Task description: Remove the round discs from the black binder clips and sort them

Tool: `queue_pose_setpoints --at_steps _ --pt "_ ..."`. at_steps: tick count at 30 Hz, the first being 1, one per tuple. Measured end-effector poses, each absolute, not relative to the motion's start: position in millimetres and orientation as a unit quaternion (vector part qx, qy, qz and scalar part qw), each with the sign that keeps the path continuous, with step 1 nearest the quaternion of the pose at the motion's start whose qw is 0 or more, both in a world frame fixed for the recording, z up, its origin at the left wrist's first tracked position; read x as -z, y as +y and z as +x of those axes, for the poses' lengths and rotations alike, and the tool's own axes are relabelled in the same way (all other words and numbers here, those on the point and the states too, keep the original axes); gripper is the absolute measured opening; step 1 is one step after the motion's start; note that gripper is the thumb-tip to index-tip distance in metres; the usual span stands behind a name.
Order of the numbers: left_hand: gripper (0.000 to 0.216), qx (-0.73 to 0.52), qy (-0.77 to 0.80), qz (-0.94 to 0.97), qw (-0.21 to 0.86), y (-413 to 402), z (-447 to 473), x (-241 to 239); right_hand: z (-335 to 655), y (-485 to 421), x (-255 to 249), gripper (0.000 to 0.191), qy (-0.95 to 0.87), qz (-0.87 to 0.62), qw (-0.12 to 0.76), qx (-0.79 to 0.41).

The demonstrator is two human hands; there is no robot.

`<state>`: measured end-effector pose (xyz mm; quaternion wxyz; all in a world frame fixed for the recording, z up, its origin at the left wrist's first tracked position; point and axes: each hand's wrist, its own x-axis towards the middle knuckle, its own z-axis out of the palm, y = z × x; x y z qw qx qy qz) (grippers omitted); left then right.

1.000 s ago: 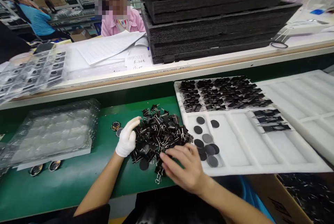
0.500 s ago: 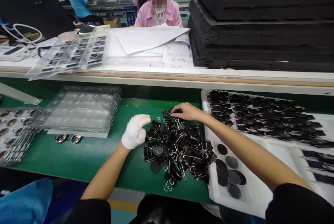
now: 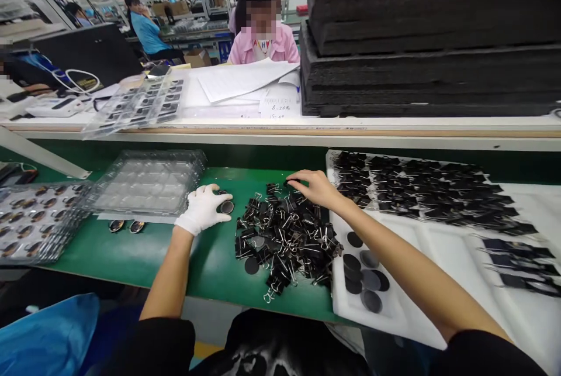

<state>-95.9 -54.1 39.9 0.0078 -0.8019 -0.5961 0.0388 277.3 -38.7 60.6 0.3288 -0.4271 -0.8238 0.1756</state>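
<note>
A heap of black binder clips (image 3: pixel 284 241) lies on the green mat (image 3: pixel 205 271). My left hand (image 3: pixel 202 210), in a white glove, rests left of the heap with its fingers curled onto a small round disc (image 3: pixel 227 207). My bare right hand (image 3: pixel 312 186) reaches over the far edge of the heap and pinches a black clip (image 3: pixel 291 182) between thumb and fingers. Right of the heap, a white foam tray (image 3: pixel 421 265) holds several dark round discs (image 3: pixel 366 273) and rows of black clips (image 3: pixel 421 189).
Stacked clear blister trays (image 3: pixel 149 183) sit left of my gloved hand, with two discs (image 3: pixel 127 226) in front and filled trays (image 3: pixel 35 218) further left. A raised shelf (image 3: pixel 280 127) carries papers and black foam sheets (image 3: pixel 429 54). A person in pink sits beyond it.
My left hand has slid left off the clip heap onto the round disc. My right hand, which earlier moved from the near side to the far edge, stays there pinching a clip.
</note>
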Motion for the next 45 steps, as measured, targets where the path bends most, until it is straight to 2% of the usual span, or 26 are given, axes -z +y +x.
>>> queue_pose_setpoints --at_steps 3,7,11,15,20,22,24,27,29,32,35,37,38,40,42,45 --pt "0.064 -0.086 -0.556 -0.825 0.043 -46 -95 -41 282 -62 -71 0.021 -0.801 -0.430 0.368 -0.196" --pt "0.068 -0.111 -0.491 -0.861 0.074 -37 -92 -41 266 -105 -80 0.019 -0.854 -0.361 0.314 -0.203" --pt "0.067 -0.113 -0.484 -0.863 0.089 -42 -85 -42 228 -153 -66 0.016 -0.922 -0.291 0.252 -0.037" --pt "0.060 -0.096 -0.486 -0.863 0.097 -52 -79 -46 192 -176 -35 0.026 -0.935 -0.232 0.234 0.127" --pt "0.053 -0.044 -0.485 -0.863 0.135 -61 -75 -60 180 -165 -12 0.021 -0.933 -0.270 0.195 0.136" --pt "0.052 0.007 -0.495 -0.855 0.155 -67 -72 -69 184 -161 -13 0.015 -0.932 -0.280 0.208 0.101" --pt "0.051 0.077 -0.490 -0.853 0.163 -78 -62 -81 189 -163 -20 0.014 -0.916 -0.292 0.273 0.019" --pt "0.052 0.178 -0.429 -0.873 0.151 -106 -34 -96 198 -177 -37 0.039 -0.785 -0.391 0.425 -0.223" --pt "0.052 0.204 -0.368 -0.896 0.138 -129 -10 -102 206 -188 -48 0.053 -0.648 -0.431 0.475 -0.411" --pt "0.058 0.188 -0.273 -0.938 0.099 -150 22 -104 225 -205 -54 0.046 -0.525 -0.401 0.478 -0.579" --pt "0.069 0.164 -0.234 -0.958 0.006 -137 43 -104 248 -218 -44 0.040 -0.440 -0.405 0.517 -0.612" --pt "0.059 0.137 -0.314 -0.939 -0.024 -108 56 -105 262 -226 -34 0.043 -0.368 -0.417 0.554 -0.619" --pt "0.055 0.110 -0.381 -0.918 -0.017 -90 63 -105 267 -229 -29 0.045 -0.333 -0.421 0.572 -0.620" --pt "0.064 0.012 -0.502 -0.864 0.035 -53 78 -103 276 -234 -23 0.046 -0.273 -0.420 0.608 -0.616" --pt "0.072 -0.096 -0.535 -0.838 0.050 -22 94 -97 281 -238 -22 0.045 -0.232 -0.409 0.641 -0.607" --pt "0.065 -0.177 -0.538 -0.823 0.047 5 110 -88 284 -240 -22 0.042 -0.208 -0.393 0.665 -0.600"
